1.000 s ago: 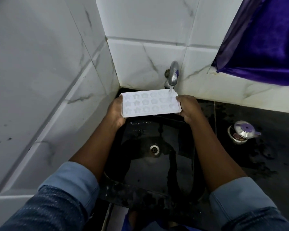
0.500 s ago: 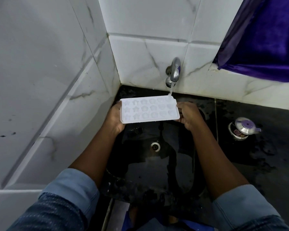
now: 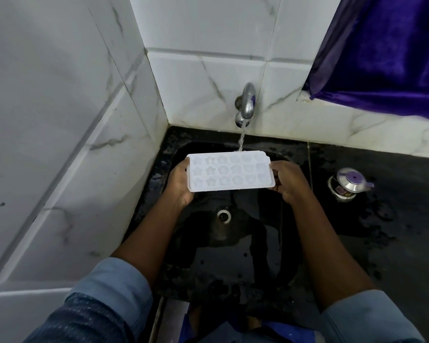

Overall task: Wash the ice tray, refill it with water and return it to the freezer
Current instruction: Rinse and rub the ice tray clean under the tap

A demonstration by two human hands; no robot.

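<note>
I've got the white ice tray over the black sink — cavities facing up, long side running left to right. My left hand grips the left end, my right hand pinches the right one. Water from the tap lands on the far edge. Can't tell how full the star and flower moulds are — too pale.

Left hand and right hand grip opposite ends.
</note>
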